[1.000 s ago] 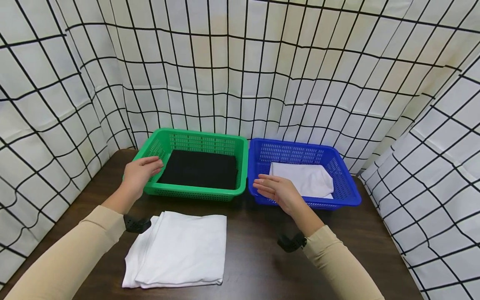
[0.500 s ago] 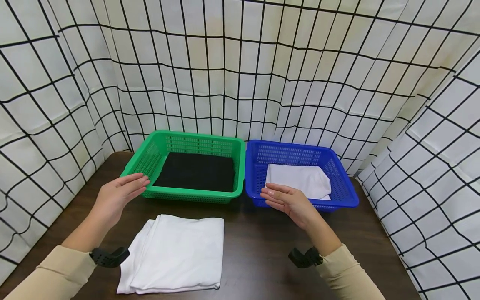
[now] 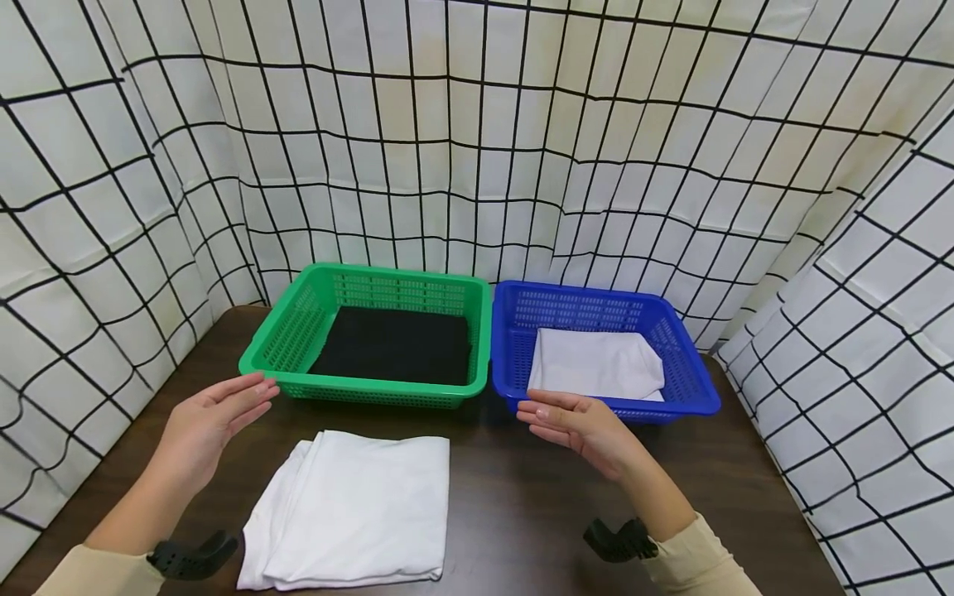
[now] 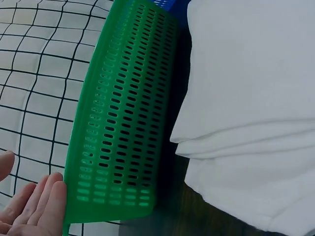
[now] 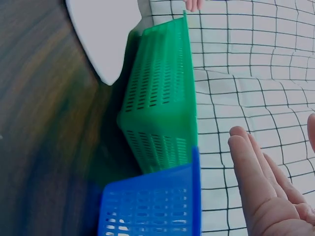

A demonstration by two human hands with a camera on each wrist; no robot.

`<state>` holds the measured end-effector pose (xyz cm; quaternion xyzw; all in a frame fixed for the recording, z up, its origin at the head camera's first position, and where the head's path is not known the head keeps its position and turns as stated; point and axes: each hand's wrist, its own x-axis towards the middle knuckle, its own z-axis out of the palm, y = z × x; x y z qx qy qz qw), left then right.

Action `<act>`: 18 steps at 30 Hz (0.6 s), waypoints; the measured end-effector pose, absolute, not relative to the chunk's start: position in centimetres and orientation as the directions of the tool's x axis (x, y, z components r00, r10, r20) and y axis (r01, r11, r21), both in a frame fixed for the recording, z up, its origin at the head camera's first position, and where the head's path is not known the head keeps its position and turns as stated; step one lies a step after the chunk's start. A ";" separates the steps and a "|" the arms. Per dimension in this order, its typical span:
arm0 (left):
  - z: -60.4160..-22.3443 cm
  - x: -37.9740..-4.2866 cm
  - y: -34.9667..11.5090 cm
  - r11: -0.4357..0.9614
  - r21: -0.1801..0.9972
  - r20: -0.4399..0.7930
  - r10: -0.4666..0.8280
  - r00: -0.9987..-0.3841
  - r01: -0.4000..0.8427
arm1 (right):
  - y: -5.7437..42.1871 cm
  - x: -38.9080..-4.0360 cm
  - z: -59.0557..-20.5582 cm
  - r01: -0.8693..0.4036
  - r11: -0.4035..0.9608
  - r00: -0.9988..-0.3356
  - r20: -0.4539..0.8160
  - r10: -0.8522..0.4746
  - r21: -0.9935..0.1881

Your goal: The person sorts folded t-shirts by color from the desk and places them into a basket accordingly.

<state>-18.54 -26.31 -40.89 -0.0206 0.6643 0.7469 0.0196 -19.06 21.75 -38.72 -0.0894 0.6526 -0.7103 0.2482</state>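
My left hand [image 3: 197, 426] hovers with straight fingers just off the near left corner of the green basket [image 3: 376, 389]; it holds nothing. In the left wrist view its fingers [image 4: 49, 201] show beside the basket's rim. My right hand [image 3: 585, 430] is raised in front of the blue basket [image 3: 693, 397], fingers extended, palm turned inward, with nothing in it. A folded white cloth [image 3: 358, 509] lies flat on the table between the two arms, its layered edge toward the left. Inside the green basket lies a folded black cloth [image 3: 395, 343]; the blue one holds a folded white cloth [image 3: 596, 364].
Both baskets stand side by side at the back of the dark wooden table [image 3: 514, 513]. A white curtain with a black grid [image 3: 417, 149] encloses the table at the back and both sides. Each wrist wears a black camera strap [image 3: 194, 556].
My left hand has drawn back from over the green basket's left side, toward me and leftward. My right hand has lowered slightly toward me. The cloths and baskets have stayed in place.
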 end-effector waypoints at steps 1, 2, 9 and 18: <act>-40.9 -18.4 -26.3 -0.108 0.992 -0.067 -0.004 -0.998 -0.066 | 21.8 -18.9 -38.8 0.243 -0.030 -0.858 -0.200 -0.472 -0.970; -41.0 -18.3 -26.3 -0.097 0.992 -0.078 -0.011 -0.997 -0.076 | 21.8 -18.8 -38.9 0.249 -0.035 -0.856 -0.203 -0.476 -0.968; -41.7 -17.5 -26.4 0.031 0.984 -0.174 0.008 -0.985 -0.174 | 21.5 -17.9 -40.3 0.273 -0.034 -0.849 -0.224 -0.478 -0.961; -42.6 -16.6 -26.2 0.152 0.958 -0.249 0.036 -0.968 -0.241 | 19.6 -17.1 -42.9 0.325 0.015 -0.806 -0.285 -0.520 -0.946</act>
